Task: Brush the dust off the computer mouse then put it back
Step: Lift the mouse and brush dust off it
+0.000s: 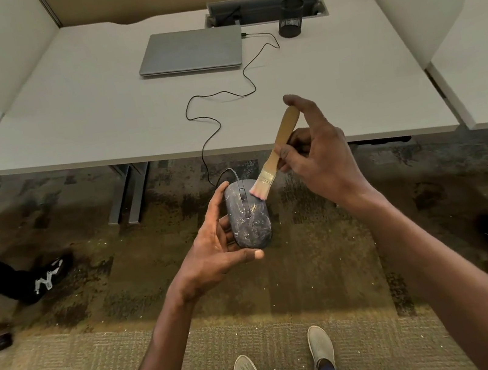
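A dark wired computer mouse [249,216], streaked with pale dust, is held in front of the desk edge, above the carpet. My left hand [213,244] cradles it from the left and below, thumb under its rear end. My right hand [317,154] pinches the wooden handle of a small paintbrush [276,154]. The brush slants down to the left, and its pale bristles touch the mouse's front right corner beside the scroll wheel. The mouse's black cable [217,102] snakes over the white desk [98,118] to a closed grey laptop [191,50].
A black mesh pen cup [291,17] stands at the back right beside a cable tray. White divider panels [4,53] flank the desk. Another person's black shoe [49,275] is on the carpet at left. My own shoes [321,347] show at the bottom.
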Demonstrator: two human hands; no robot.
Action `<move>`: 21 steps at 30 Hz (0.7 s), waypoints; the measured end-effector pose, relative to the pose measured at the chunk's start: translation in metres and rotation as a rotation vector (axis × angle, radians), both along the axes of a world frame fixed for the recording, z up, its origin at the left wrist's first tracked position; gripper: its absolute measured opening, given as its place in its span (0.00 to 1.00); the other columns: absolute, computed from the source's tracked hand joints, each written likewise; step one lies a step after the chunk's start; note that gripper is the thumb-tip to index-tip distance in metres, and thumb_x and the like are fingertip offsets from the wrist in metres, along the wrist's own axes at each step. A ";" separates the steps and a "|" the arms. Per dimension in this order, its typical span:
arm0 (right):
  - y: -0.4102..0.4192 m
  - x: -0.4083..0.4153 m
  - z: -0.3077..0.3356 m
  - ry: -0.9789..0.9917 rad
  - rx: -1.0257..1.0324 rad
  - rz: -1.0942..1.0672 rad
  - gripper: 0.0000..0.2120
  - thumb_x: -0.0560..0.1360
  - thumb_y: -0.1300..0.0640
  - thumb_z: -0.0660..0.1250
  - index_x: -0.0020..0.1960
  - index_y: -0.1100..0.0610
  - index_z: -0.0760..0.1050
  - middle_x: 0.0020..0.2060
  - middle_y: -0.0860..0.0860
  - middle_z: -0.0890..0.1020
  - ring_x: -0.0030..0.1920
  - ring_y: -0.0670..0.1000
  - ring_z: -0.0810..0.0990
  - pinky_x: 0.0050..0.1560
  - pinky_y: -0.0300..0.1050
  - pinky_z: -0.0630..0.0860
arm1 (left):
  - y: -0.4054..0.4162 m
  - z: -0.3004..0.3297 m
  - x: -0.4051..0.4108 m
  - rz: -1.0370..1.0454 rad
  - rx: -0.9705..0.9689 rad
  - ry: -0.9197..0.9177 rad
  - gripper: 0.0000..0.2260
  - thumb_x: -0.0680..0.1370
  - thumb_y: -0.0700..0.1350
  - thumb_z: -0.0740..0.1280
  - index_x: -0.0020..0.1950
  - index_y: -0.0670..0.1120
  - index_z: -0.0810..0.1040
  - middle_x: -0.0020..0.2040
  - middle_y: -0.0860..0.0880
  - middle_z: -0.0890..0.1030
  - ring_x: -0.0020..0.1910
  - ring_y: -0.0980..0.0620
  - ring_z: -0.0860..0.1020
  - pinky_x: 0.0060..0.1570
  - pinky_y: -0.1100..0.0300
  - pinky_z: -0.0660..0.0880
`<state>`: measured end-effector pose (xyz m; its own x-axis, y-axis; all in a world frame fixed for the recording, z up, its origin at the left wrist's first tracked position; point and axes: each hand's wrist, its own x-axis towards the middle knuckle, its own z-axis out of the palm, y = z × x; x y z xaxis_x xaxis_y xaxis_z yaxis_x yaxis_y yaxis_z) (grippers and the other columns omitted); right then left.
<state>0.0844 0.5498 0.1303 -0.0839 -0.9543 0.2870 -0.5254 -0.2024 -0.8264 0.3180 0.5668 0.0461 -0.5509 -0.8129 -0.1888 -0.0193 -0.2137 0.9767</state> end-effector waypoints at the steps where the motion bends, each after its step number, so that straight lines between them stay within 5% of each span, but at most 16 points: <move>1: 0.000 -0.001 -0.002 -0.002 0.020 -0.016 0.33 0.79 0.63 0.70 0.78 0.54 0.58 0.39 0.54 0.85 0.37 0.51 0.87 0.44 0.52 0.86 | 0.000 0.000 0.000 -0.002 0.001 -0.001 0.57 0.65 0.31 0.80 0.81 0.63 0.50 0.73 0.41 0.71 0.69 0.43 0.77 0.64 0.43 0.78; 12: -0.002 -0.006 -0.006 -0.209 0.067 -0.014 0.28 0.79 0.66 0.68 0.73 0.53 0.61 0.42 0.51 0.86 0.38 0.48 0.87 0.45 0.42 0.85 | -0.006 0.000 0.004 0.000 0.001 0.000 0.57 0.65 0.32 0.80 0.80 0.65 0.52 0.73 0.43 0.72 0.70 0.44 0.77 0.63 0.46 0.78; 21: 0.001 -0.002 -0.004 -0.124 0.013 -0.117 0.28 0.79 0.63 0.70 0.74 0.57 0.61 0.40 0.49 0.85 0.35 0.43 0.86 0.41 0.38 0.84 | -0.007 0.000 0.006 0.016 0.000 -0.028 0.58 0.63 0.35 0.82 0.80 0.64 0.51 0.73 0.45 0.71 0.69 0.47 0.77 0.63 0.48 0.79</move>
